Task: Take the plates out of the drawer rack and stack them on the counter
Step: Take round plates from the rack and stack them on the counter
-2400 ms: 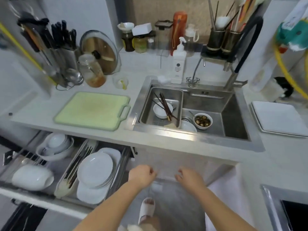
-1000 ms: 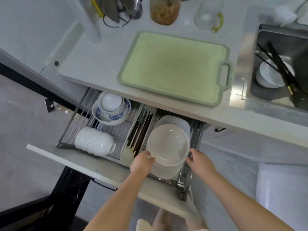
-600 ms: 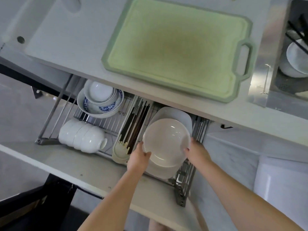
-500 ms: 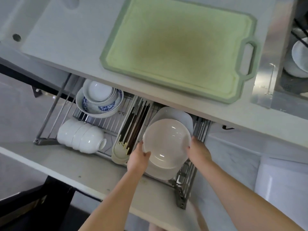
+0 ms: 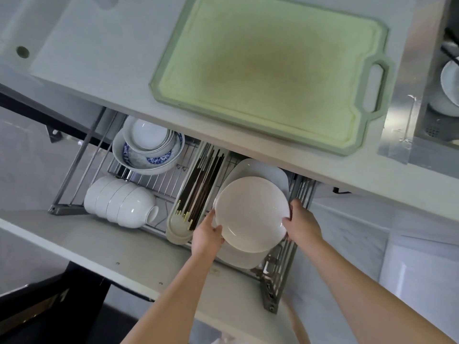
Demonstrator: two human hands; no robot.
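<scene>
Far left of both hands, a row of white cups (image 5: 120, 203) lies on its side on the wire drawer rack (image 5: 171, 181); behind them, nested bowls (image 5: 147, 146), the outer one blue-patterned, sit upright in the same rack. Just left of the left fingers, a pale tray of dark chopsticks (image 5: 198, 187) runs front to back; its near end is just beside the left hand's knuckles.

Left hand (image 5: 206, 235) grips the left rim of the round white plate (image 5: 250, 213); thumb on top of the rim, the other fingers curled under it (hidden, so cannot tell how far they spread). The plate lies between the two hands, above the right compartment of the rack; whether it rests on the larger white plates (image 5: 263, 171) stacked beneath it or is lifted just clear, cannot tell. Those lower plates show beyond the fingertips at the back and below the wrists at the front.

Right hand (image 5: 301, 224) grips the plate's right rim; thumb over the edge, fingers wrapped under; just right of those fingers stand the rack's metal side bars (image 5: 301, 192).

Beyond all the fingers, up on the counter (image 5: 99, 58), a green cutting board (image 5: 270, 70) lies flat; further right, the steel sink (image 5: 434, 125) edge with a white bowl (image 5: 449, 83) partly in view.
</scene>
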